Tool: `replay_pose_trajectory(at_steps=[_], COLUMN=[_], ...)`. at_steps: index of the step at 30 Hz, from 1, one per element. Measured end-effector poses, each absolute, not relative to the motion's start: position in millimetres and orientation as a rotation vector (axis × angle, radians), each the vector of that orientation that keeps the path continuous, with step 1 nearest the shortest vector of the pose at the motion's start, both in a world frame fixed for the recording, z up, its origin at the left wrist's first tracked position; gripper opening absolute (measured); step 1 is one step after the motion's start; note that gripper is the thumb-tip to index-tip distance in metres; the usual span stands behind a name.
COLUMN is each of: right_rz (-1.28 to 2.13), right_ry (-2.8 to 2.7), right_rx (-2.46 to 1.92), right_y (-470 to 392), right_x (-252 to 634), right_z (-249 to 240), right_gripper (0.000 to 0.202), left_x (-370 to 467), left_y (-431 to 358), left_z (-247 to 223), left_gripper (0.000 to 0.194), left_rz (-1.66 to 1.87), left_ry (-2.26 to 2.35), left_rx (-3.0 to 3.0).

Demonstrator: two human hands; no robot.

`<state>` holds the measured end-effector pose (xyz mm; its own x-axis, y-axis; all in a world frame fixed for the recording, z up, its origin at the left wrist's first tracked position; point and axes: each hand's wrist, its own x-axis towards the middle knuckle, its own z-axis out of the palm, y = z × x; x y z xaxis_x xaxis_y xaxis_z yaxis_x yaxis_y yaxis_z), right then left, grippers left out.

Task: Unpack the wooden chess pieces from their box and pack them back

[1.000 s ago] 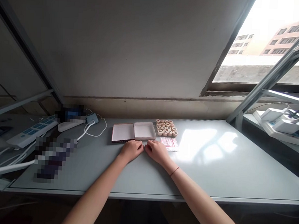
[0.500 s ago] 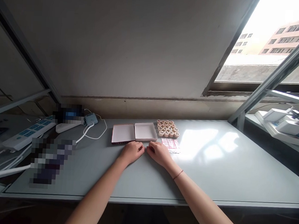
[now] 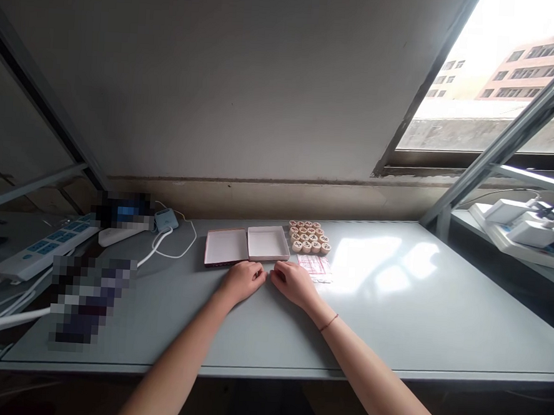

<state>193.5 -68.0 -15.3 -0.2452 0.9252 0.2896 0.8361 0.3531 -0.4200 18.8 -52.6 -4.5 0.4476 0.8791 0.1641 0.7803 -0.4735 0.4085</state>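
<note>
My left hand rests on the grey desk, its fingers curled into a loose fist with nothing visible in them. Close beside it lies my right hand, also closed, and a small gap separates the two. Just beyond my left hand is a shallow box lid, inside facing up. A pale open box sits against the lid's right side. To the right of the box, round wooden Chinese chess pieces stand in stacked rows. A folded red-and-white sheet lies in front of them, near my right hand.
On the left are a power strip, a blue-grey charger with white cables, and a blurred-out item. White adapters sit on a ledge at the right. Sunlight glares on the grey desk; a wall stands behind it.
The whole view has shifted very slightly, with things appearing a little further left. Both hands stay closed in the same place on the desk.
</note>
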Motion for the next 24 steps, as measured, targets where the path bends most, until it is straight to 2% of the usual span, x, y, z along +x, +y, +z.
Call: replay_pose_trajectory(at_steps=[12, 19, 21, 24], right_rz=[0.287, 0.35, 0.327, 0.267], right_ry=[-2.115, -2.016, -1.975, -1.963], right_rx=[-1.479, -1.32, -1.298, -1.301], right_y=[-67.8, -67.0, -68.0, -72.5], right_x=[196.2, 203.4, 212.9, 236.5], right_z=[-15.7, -17.9, -13.1, -5.5], right_gripper=[0.021, 0.022, 0.02, 0.007], left_x=[16.9, 25.6, 28.6, 28.3], left_y=[-54.7, -50.8, -46.4, -43.3], left_z=[-5.3, -9.6, -10.6, -10.8], left_gripper=[0.022, 0.021, 0.026, 0.022], left_rz=[0.57, 1.066, 1.032, 0.848], left_ry=[1.401, 1.492, 1.492, 1.457], left_rx=[2.473, 2.815, 2.865, 2.917])
